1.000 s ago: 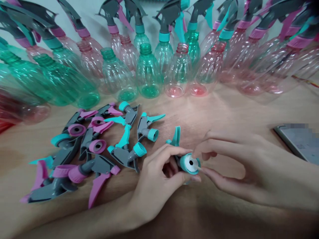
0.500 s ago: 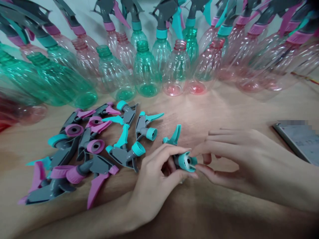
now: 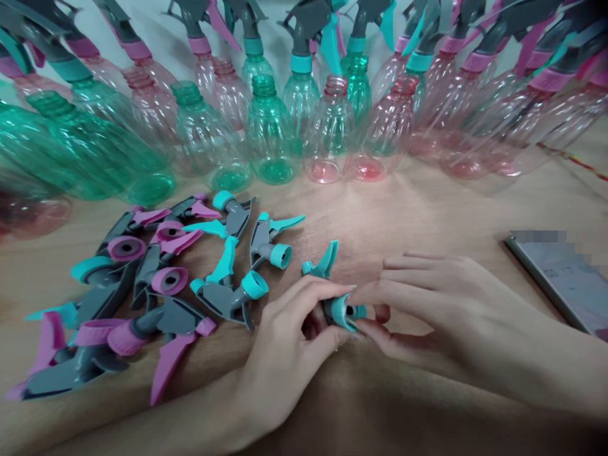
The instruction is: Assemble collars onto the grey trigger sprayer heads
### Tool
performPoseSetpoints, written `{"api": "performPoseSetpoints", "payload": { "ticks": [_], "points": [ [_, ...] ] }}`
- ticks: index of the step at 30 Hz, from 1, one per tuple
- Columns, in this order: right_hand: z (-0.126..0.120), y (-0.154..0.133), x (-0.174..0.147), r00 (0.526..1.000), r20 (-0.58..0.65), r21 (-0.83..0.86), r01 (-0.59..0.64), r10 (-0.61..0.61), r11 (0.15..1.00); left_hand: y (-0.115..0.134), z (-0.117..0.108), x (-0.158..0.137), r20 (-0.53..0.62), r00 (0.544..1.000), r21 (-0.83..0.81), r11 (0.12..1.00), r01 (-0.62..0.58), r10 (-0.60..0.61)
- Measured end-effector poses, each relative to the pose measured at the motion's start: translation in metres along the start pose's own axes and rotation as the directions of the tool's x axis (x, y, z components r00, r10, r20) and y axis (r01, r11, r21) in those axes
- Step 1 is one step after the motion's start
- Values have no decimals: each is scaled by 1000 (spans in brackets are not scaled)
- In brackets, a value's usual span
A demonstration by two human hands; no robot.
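My left hand (image 3: 289, 342) is closed around a grey trigger spray head with a turquoise collar (image 3: 339, 310). Its turquoise trigger (image 3: 327, 258) sticks up beyond my fingers, while most of the grey body is hidden in my grip. The collar's open end faces right, and its edge looks uneven, with a gap in it. My right hand (image 3: 427, 304) pinches at this open end, index finger at the upper rim and thumb at the lower. To the left lies a pile of loose spray heads with pink collars (image 3: 170, 280) and turquoise ones (image 3: 255, 285).
Open green bottles (image 3: 272, 133) and pink-tinted bottles (image 3: 330, 136) stand along the back of the wooden table (image 3: 403, 215). Behind them are bottles fitted with spray heads (image 3: 303, 63). A phone (image 3: 560, 272) lies on the right, beside my right forearm.
My right thumb and index finger have moved in onto the collar rim and now cover more of it. The whole view has shifted slightly, so things sit a little further left.
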State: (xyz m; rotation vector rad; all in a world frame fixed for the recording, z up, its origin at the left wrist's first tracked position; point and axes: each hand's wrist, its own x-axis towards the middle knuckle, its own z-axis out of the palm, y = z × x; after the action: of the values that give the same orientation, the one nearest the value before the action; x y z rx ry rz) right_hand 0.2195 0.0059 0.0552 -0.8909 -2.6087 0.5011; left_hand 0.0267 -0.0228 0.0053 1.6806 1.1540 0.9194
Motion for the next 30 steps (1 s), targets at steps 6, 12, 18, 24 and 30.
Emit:
{"api": "performPoseSetpoints", "payload": {
  "ticks": [6, 12, 18, 24, 30],
  "points": [
    [3, 0, 0, 997, -71, -44, 13, -16, 999, 0, 0, 1, 8, 1000, 1, 1000, 13, -13],
    [3, -1, -2, 995, -99, -143, -28, 14, 989, -3, 1, 2, 0, 1000, -16, 999, 28, -28],
    [3, 1, -3, 996, -64, -54, -62, 58, 997, -2, 1, 2, 13, 999, -22, 999, 46, -46],
    [11, -1, -2, 992, -111, 59, -57, 64, 997, -1, 0, 2, 8, 999, -29, 999, 35, -35],
    [10, -5, -4, 986, -149, -57, -80, 71, 995, 0, 0, 0, 13, 1000, -27, 999, 24, -24]
  ]
}}
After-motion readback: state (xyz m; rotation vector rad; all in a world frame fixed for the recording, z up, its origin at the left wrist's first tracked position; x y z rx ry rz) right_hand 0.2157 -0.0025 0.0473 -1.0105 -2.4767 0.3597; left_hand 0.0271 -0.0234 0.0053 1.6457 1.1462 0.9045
